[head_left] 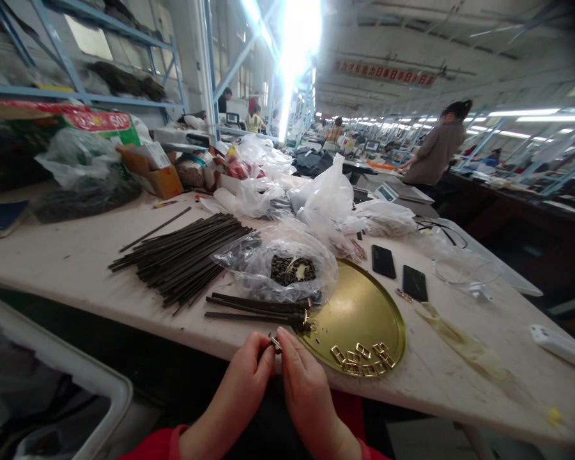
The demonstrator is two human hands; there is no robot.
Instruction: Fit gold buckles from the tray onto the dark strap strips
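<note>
My left hand (250, 369) and my right hand (301, 377) meet at the table's near edge, fingers pinched together on a small metal buckle (276, 344) on the end of a dark strap. Just beyond my fingers lie three dark straps with buckles (256, 308). To the right sits a round brass tray (364, 306) with several gold buckles (361, 358) at its near rim. A clear plastic bag of small dark parts (287, 265) rests behind the straps. A pile of several long dark straps (182, 255) lies to the left.
Two black phones (398, 271) lie right of the tray. Plastic bags (326, 198), a cardboard box (153, 169) and clutter fill the table's back. A white bin (62, 377) stands at lower left. A person (436, 150) stands at a far bench; a white object (560, 345) lies at the right.
</note>
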